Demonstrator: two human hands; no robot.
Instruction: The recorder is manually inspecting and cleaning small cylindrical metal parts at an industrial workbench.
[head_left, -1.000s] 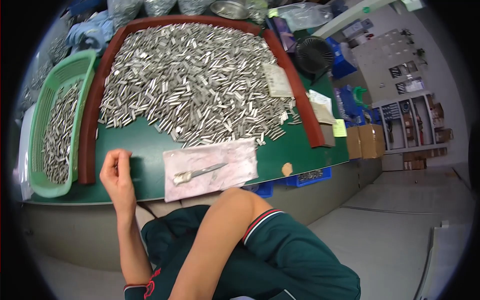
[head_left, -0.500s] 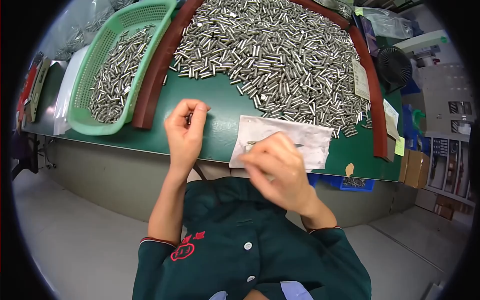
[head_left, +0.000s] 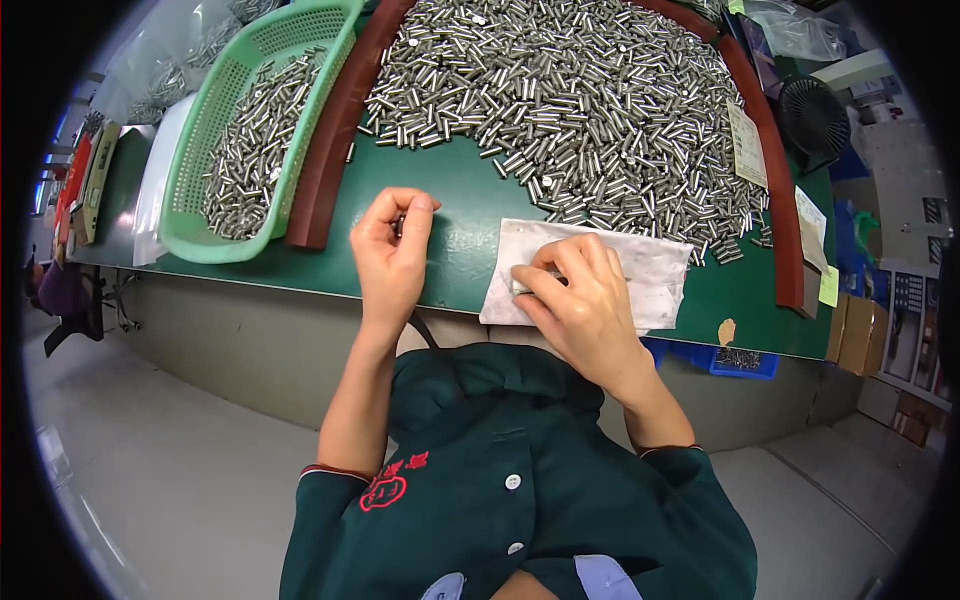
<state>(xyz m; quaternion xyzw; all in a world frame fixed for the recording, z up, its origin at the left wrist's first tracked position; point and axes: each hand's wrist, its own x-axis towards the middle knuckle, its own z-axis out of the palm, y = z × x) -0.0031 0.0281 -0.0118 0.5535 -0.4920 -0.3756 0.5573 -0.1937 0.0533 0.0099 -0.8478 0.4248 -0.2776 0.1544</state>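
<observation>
My left hand (head_left: 392, 255) is curled above the green table (head_left: 465, 265), fingers wrapped in a loose fist. Dark metallic bits, seemingly small metal pins, show between its thumb and fingers. On a pale, smudged cloth (head_left: 655, 275), my right hand (head_left: 588, 300) rests with thumb and fingertips pinched together. Something pale shows at those fingertips; the fingers hide most of it. Beyond both hands spreads a large heap of short silvery metal pins (head_left: 560, 110).
Dark red strips (head_left: 318, 205) border the pin heap. A green plastic basket (head_left: 215, 250) with more pins stands on the left. To the right are a black fan (head_left: 812, 120) and a cardboard box (head_left: 858, 335). A blue bin (head_left: 745, 367) sits below the table edge.
My right hand has come down onto the cloth, its fingers drawn together in a pinch. The left hand keeps its curled pose. The whole view has shifted slightly.
</observation>
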